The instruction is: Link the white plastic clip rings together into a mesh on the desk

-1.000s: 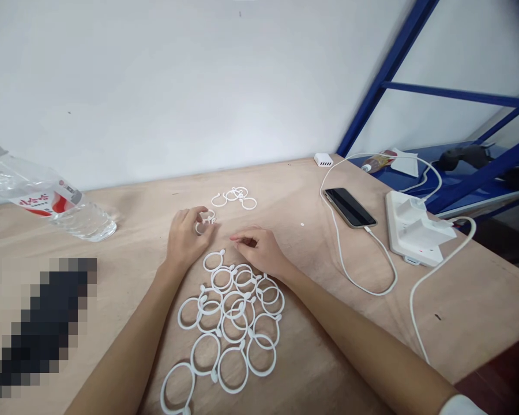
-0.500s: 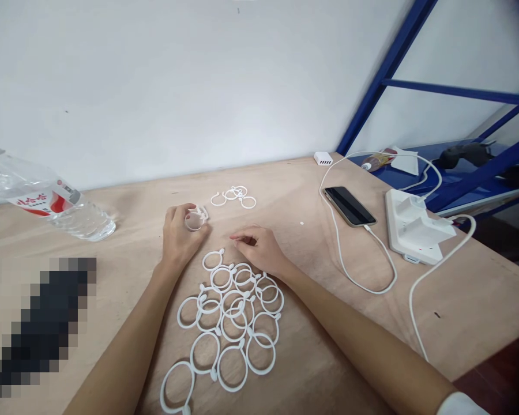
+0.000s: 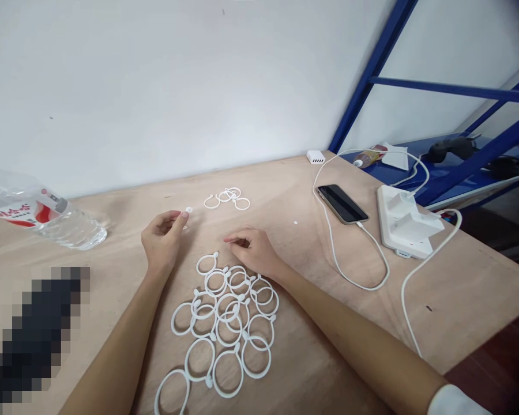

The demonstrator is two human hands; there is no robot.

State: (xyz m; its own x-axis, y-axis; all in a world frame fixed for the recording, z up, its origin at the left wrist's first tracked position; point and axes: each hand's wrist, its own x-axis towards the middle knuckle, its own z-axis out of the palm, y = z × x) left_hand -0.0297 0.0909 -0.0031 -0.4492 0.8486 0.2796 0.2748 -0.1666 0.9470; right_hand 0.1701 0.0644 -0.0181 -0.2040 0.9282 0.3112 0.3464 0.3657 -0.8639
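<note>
My left hand pinches a white plastic ring between thumb and fingers; its small round tab sticks out beyond the thumb tip and the fingers hide most of the rest. My right hand hovers over the table to the right, thumb and fingers pressed together; whether anything is between them I cannot make out. Below and between my forearms lies a spread of white rings with flat tabs, several overlapping. A smaller cluster of white rings lies beyond my hands, near the wall.
A plastic water bottle is at the left, above a pixelated dark shape. On the right, a phone is plugged into a white cable by a power strip. A white charger block sits near the blue frame.
My left hand has moved left and turned, so the ring it holds shows less. My right hand keeps nearly the same place and closed pose. The whole view has shifted slightly.
</note>
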